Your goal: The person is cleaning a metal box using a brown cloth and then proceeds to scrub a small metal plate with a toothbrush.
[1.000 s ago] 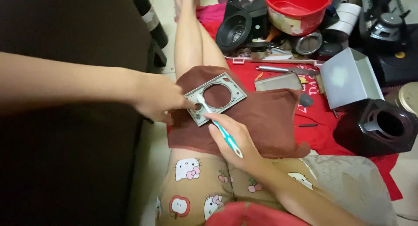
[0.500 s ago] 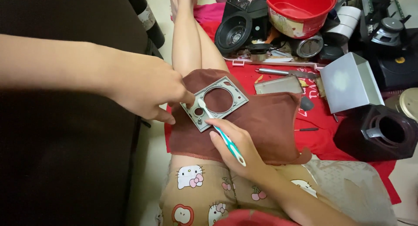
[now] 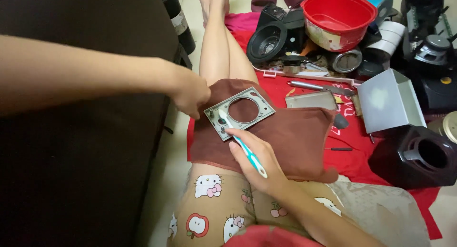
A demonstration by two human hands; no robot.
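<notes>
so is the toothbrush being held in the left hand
No, the right hand holds the teal toothbrush against the grey plate, while the left hand steadies the plate's edge.

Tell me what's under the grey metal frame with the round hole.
The grey frame lies on a brown cloth spread over the person's thigh; the cloth shows through the round hole. The left hand holds its corner, covering what lies beneath there.

Soft even indoor light, faint shadows, sharp centre, slight wide-angle stretch.
</notes>
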